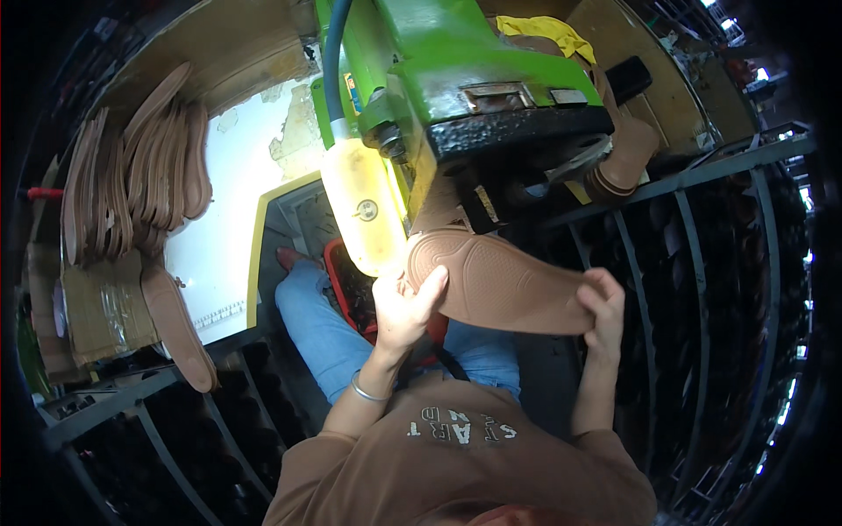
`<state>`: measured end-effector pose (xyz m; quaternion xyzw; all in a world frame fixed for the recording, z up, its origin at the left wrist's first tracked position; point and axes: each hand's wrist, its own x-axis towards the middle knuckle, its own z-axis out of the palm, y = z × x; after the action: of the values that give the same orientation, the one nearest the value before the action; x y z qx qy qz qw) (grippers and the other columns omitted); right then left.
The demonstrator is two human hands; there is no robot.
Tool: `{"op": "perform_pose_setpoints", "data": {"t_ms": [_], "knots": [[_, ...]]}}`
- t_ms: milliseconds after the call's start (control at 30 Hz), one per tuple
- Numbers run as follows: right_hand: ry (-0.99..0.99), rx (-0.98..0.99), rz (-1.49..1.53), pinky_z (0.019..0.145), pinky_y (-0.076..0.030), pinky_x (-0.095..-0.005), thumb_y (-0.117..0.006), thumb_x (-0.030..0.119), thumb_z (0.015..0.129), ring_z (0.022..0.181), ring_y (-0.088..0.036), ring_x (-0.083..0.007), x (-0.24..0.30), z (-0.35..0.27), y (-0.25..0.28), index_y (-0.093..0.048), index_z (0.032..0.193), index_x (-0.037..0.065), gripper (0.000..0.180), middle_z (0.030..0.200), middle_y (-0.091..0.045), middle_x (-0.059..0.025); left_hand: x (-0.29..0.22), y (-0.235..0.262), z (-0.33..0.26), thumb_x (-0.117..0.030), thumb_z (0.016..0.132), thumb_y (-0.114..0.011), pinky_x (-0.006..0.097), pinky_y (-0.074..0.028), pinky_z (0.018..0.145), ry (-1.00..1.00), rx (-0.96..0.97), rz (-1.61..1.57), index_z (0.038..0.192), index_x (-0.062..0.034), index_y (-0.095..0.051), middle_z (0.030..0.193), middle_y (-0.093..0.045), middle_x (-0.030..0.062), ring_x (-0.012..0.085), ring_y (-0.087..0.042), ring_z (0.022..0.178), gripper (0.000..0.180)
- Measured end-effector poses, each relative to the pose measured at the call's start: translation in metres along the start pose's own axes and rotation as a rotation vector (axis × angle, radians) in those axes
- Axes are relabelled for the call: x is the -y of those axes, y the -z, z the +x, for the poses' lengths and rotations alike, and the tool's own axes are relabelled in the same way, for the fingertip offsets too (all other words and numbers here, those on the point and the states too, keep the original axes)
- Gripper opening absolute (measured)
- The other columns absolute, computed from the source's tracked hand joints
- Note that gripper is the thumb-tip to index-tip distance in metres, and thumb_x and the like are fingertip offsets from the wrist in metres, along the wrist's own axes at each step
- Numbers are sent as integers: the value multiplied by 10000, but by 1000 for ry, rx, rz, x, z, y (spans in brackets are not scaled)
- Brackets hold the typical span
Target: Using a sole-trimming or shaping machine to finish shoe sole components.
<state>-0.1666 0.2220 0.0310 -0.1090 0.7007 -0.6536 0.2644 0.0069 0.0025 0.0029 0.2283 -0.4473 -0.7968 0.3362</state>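
Note:
A brown shoe sole (500,285) with a textured, patterned face spans the space between my two hands. My left hand (406,309) pinches its rounded left end, thumb on top. At the other end, my right hand (603,309) grips the edge with curled fingers. The sole's far edge lies right under the head of a green machine (500,83), beside its dark working part (481,209); whether they touch I cannot tell. Next to my left hand glows a yellowish lamp (361,206) fixed to the machine.
Many brown soles (145,167) stand stacked at the left, and one sole (178,329) juts out over the rack edge. More soles (624,153) lie behind the machine at the right, near a yellow cloth (548,33). A red bin (338,263) sits below, between my legs. Metal racks (693,237) flank me.

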Motion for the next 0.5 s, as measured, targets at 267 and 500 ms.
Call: {"op": "perform_pose_setpoints", "data": {"t_ms": [267,500], "knots": [[139,-8,192,740,-496,-231,-693,-10,748,826,-612,-135,38,87,-42,-535,1097,-3,383,928,-619,-78,-9,32,15,-18,780,-676,262,-472,810,-21,89,319,1071,55,-586,978,-622,74,142,-596,882,313],[247,259,121,773,-469,-235,-722,50,745,845,-598,-116,27,100,-88,-580,1062,-15,352,912,-639,-60,-38,76,14,-26,745,-705,260,-469,807,-79,64,444,1015,37,-624,950,-656,90,129,-607,862,289]]}}
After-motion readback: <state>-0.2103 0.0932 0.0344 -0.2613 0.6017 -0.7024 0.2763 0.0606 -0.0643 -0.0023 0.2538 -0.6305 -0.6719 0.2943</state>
